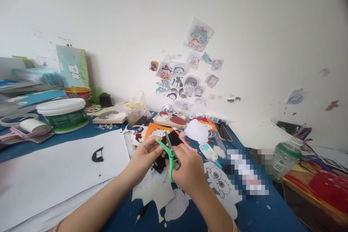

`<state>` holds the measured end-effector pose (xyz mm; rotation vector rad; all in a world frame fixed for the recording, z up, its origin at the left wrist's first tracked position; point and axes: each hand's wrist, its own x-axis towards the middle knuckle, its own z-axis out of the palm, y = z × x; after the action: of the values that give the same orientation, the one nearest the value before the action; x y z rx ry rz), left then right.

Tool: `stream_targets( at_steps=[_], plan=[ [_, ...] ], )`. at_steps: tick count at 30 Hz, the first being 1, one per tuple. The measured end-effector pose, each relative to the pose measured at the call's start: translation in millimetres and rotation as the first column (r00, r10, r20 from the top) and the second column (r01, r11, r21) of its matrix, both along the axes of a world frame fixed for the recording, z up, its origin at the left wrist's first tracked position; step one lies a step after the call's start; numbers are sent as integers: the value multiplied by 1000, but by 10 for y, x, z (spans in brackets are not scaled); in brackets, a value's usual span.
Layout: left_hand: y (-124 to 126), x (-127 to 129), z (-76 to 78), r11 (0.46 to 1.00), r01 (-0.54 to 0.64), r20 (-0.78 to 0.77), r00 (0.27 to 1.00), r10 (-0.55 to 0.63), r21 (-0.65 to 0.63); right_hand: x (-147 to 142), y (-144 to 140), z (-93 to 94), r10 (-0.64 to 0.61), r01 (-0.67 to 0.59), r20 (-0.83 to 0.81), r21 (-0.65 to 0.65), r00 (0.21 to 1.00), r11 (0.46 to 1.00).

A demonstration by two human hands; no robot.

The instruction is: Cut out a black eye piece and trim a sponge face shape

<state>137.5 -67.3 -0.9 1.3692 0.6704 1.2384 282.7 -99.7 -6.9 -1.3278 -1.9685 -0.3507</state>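
Green-handled scissors (pixel 171 154) are gripped in my right hand (pixel 191 170), their blades spread and pointing up and away. My left hand (pixel 144 157) is closed close to the blades, its fingertips pinching black paper (pixel 159 165) that lies partly behind the fingers and scissors. How far the paper reaches between the blades is hidden. Below my hands lie white paper scraps (pixel 152 195) with jagged cut edges. A black cut-out shape (pixel 98 154) with a small white patch rests on the large white sheet (pixel 54 166) at the left.
A lidded white-and-green tub (pixel 63 116) and a tape roll (pixel 35 127) stand at the left. A cartoon-face cut-out (pixel 220 181) lies right of my right hand, near a glue pen (pixel 210 154). Further right is a green-labelled bottle (pixel 286 157). A craft knife (pixel 141 213) lies in front.
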Motion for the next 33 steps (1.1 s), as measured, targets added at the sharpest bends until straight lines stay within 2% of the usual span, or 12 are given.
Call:
stream_targets(
  at_steps=[3,7,11,18,26,33],
  plan=[
    [-8,0,7,999,-40,-32,999,41,35,-3,-3,-12,-16,16,11,-2,1000,1000],
    [-49,4,41,991,-110,-71,991,115,83,0,-11,-29,-60,56,67,63,996,996],
    [-71,0,57,990,-105,-86,990,113,99,-1,-28,-17,-100,89,99,102,990,991],
    [-65,-9,71,990,-104,-113,987,114,90,-20,-43,14,-58,57,16,41,998,998],
    [-87,-12,88,987,-142,-80,986,148,74,-53,-54,-9,-59,63,-55,69,997,996],
    [-62,-1,36,994,-99,-74,992,103,46,-45,-81,51,-59,59,-25,12,998,998]
  ],
)
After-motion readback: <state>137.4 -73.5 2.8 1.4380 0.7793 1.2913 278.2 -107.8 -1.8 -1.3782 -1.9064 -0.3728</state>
